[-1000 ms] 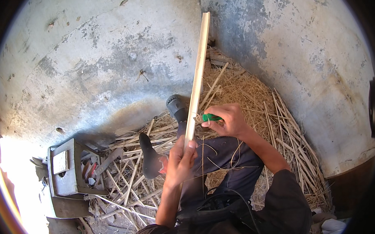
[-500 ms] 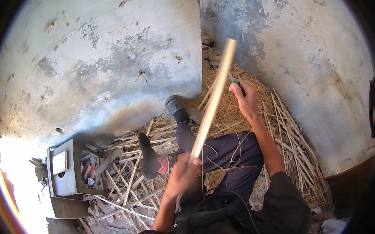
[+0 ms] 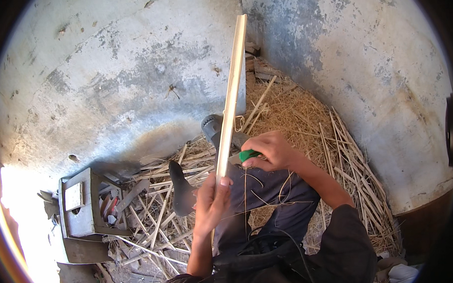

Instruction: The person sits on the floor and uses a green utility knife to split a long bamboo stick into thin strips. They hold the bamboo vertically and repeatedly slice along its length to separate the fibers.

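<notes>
My left hand (image 3: pixel 211 202) is wrapped round the lower part of a long, pale split cane or bamboo strip (image 3: pixel 232 86). The strip stands up and away from me, its hollow inner face showing and its far tip against the wall. A thin curled shaving (image 3: pixel 240 122) hangs at its right edge, about midway. To the right of the strip, my right hand (image 3: pixel 271 152) is closed round the green handle of a small knife (image 3: pixel 248 154). The blade points toward the strip's lower part; whether it touches cannot be made out.
Thin fibres lie across my dark trousers (image 3: pixel 283 189). Shavings (image 3: pixel 305 114) cover the floor ahead, and split strips (image 3: pixel 360 186) are heaped along the right wall (image 3: pixel 363 62). A worn wooden box (image 3: pixel 81 201) stands at the left. My foot wears a grey sandal (image 3: pixel 212 124).
My right hand with the knife has come down and left, close to the strip. The strip's far end has swung left and farther out, with my left hand still round it.
</notes>
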Available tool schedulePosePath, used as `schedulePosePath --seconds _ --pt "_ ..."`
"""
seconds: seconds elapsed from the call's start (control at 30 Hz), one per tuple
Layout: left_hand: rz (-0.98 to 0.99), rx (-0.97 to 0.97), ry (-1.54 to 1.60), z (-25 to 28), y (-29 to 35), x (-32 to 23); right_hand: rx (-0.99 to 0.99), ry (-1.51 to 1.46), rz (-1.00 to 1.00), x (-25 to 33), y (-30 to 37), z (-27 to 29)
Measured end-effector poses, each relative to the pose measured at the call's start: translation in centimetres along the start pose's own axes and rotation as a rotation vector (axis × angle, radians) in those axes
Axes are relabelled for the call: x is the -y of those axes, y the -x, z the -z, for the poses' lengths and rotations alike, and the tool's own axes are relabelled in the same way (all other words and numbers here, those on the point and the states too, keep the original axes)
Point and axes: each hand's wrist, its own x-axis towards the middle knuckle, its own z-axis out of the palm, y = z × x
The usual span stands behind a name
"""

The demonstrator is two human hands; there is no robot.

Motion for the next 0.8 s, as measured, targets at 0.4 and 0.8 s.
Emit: schedulePosePath --seconds 0.4,0.8 --pt "0.066 0.105 0.065 -0.2 -0.2 -1.1 0.016 -0.005 0.071 0.6 0.1 -0.8" --pt "0.001 0.089 0.024 -0.8 -0.4 -0.5 -0.062 0.062 0.063 0.7 -0.2 -0.7"
